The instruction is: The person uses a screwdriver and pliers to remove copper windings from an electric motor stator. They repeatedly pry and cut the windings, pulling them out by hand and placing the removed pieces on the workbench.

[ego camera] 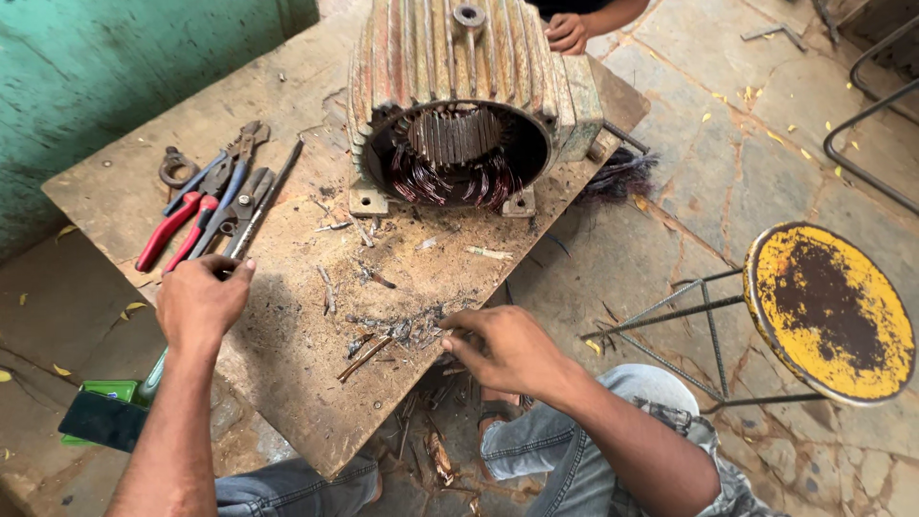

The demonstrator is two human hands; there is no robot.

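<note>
A large ribbed motor housing [479,57] with copper windings [450,177] inside stands at the far side of a worn wooden board [287,364]. My left hand [199,302] rests on the board at the near end of a long metal tool [263,206], fingers curled over its tip. My right hand [503,347] reaches into a pile of burnt wire scraps and debris [392,333] near the board's front edge, fingertips pinching at the bits.
Red-handled pliers [172,230], blue-handled cutters [215,177] and other hand tools lie at the board's left. Another person's hand [567,32] touches the motor's far side. A rusty yellow stool [828,311] stands at right. A green object and dark phone [103,414] sit at lower left.
</note>
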